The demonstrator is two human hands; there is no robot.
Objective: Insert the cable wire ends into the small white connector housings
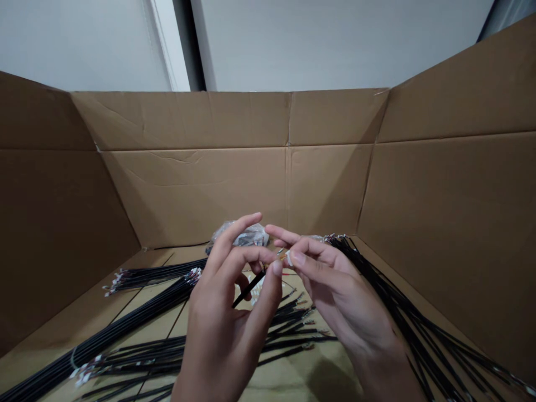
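Observation:
Between finger and thumb, my left hand [234, 301] pinches the end of a black cable [250, 289], whose thin coloured wires come out at the fingertips. Close against it, my right hand [335, 285] grips a small white connector [288, 257] between thumb and index finger. An orange-yellow wire shows between the two pinches, at the connector. Whether the wire sits inside the connector cannot be made out. Under the hands lie loose black cables [293, 329] with bare wire ends. Small white pieces [256, 287] are partly hidden behind my left hand.
Bundled black cables [138, 312] with white connectors lie on the left. More cables [389, 296] run along the right side. A clear plastic bag [247, 233] rests at the back. Cardboard walls [201, 184] enclose the work surface on the left, back and right.

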